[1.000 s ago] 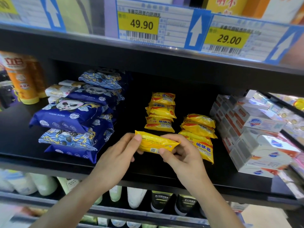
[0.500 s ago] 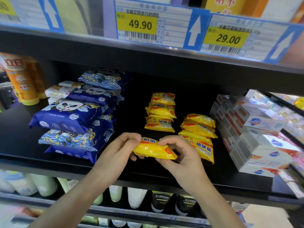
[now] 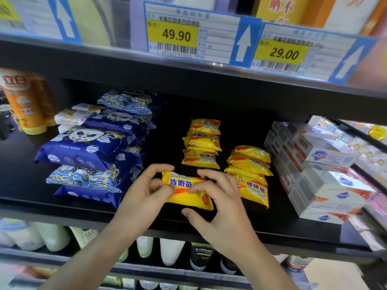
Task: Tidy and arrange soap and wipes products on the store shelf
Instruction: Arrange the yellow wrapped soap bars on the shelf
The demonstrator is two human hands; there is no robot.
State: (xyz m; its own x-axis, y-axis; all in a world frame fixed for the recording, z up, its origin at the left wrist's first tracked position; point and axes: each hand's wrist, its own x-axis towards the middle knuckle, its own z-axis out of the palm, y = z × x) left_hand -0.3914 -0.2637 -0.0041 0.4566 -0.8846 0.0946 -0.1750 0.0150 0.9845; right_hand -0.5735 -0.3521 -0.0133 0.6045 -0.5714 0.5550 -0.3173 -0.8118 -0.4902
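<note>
Orange bottles (image 3: 25, 101): upper left of the frame, upright on the black shelf (image 3: 293, 233).
Blue wipes packs (image 3: 90, 151): left of centre, stacked.
Left hand (image 3: 144, 197): lower centre, fingers curled round the left end of the yellow soap pack (image 3: 188, 190).
Yellow soap pack: centre, held between both hands above the shelf front, printing upside down.
Right hand (image 3: 222, 208): fingers pinching the pack's right end.
Yellow soap stacks (image 3: 249, 170): right of centre.
White soap boxes (image 3: 320, 174): right edge, stacked.

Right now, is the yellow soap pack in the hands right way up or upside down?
Upside down. The held soap pack shows its print inverted, unlike the stacked soap packs behind it. Left hand and right hand both pinch it.
</note>
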